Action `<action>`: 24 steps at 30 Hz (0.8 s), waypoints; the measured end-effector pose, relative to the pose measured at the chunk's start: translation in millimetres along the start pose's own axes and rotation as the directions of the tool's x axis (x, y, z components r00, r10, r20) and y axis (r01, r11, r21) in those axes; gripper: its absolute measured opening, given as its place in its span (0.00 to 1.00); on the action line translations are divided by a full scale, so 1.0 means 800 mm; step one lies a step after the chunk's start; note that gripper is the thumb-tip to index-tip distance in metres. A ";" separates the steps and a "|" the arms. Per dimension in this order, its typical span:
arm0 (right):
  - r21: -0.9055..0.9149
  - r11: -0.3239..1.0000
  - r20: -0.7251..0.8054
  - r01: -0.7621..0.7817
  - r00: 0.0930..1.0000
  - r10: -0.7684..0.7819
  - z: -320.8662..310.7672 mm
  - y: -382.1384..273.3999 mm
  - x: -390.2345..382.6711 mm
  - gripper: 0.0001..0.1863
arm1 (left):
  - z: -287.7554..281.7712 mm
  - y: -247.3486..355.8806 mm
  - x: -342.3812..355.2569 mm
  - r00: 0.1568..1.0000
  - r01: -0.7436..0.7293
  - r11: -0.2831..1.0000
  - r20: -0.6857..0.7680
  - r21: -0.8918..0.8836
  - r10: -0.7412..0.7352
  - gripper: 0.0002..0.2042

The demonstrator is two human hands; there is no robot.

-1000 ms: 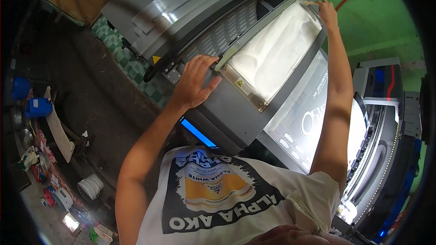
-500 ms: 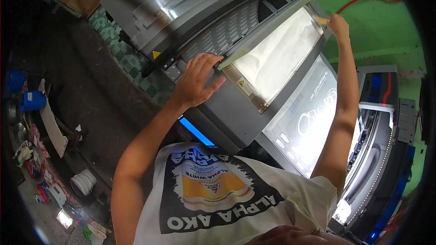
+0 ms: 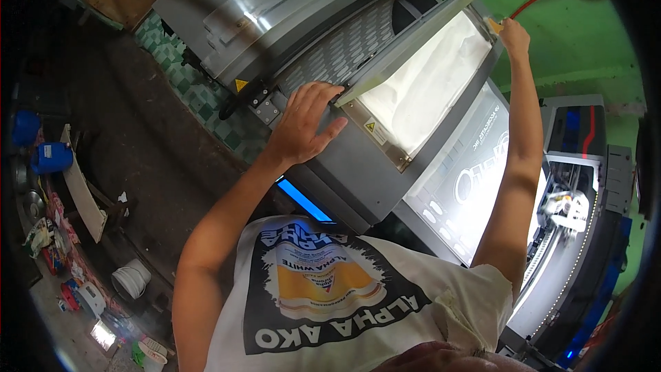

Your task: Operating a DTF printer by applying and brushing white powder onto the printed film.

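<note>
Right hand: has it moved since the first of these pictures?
Yes. Against the yellow warning label beside the left thumb, the right hand has shifted slightly to the right and lower in the picture.

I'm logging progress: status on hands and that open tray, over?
Left hand at near corner of raised lid. Right hand grips yellowish tool. White powdery fill exposed in tray; nothing visibly blocking.

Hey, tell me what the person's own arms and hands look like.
The left hand and right hand are bare, with no gloves, rings or watch visible. The forearms are uncovered. A short white sleeve shows on the right, part of a shirt with a black, orange and white print.
</note>
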State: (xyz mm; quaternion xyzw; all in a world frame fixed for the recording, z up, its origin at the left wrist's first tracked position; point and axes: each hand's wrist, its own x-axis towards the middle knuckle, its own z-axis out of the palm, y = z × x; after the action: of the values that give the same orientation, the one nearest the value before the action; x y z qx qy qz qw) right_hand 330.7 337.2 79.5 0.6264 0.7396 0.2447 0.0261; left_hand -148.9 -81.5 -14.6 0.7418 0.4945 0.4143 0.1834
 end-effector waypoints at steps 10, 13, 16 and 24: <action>-0.101 0.994 0.115 -0.031 0.992 0.042 -0.020 -0.035 0.022 0.14 | -0.003 0.003 -0.001 1.000 0.021 1.000 0.006 -0.014 -0.021 0.27; -0.142 0.990 0.096 0.001 0.995 0.012 0.008 -0.016 0.027 0.14 | 0.000 0.004 0.002 1.000 0.008 1.000 0.008 -0.010 -0.008 0.27; -0.158 0.987 0.123 0.025 0.992 -0.006 0.021 -0.034 0.041 0.14 | 0.002 0.002 0.001 1.000 0.010 1.000 -0.004 -0.011 -0.010 0.27; 0.073 0.997 0.062 0.027 0.998 -0.031 0.022 -0.057 0.062 0.14 | 0.000 0.001 0.003 1.000 -0.013 1.000 -0.018 -0.002 0.013 0.26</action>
State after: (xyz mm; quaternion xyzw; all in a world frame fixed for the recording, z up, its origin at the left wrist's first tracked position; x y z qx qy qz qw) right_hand 284.5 385.1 59.2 0.6235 0.7558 0.1977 0.0305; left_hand -147.7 -79.7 -12.9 0.7411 0.4910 0.4224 0.1771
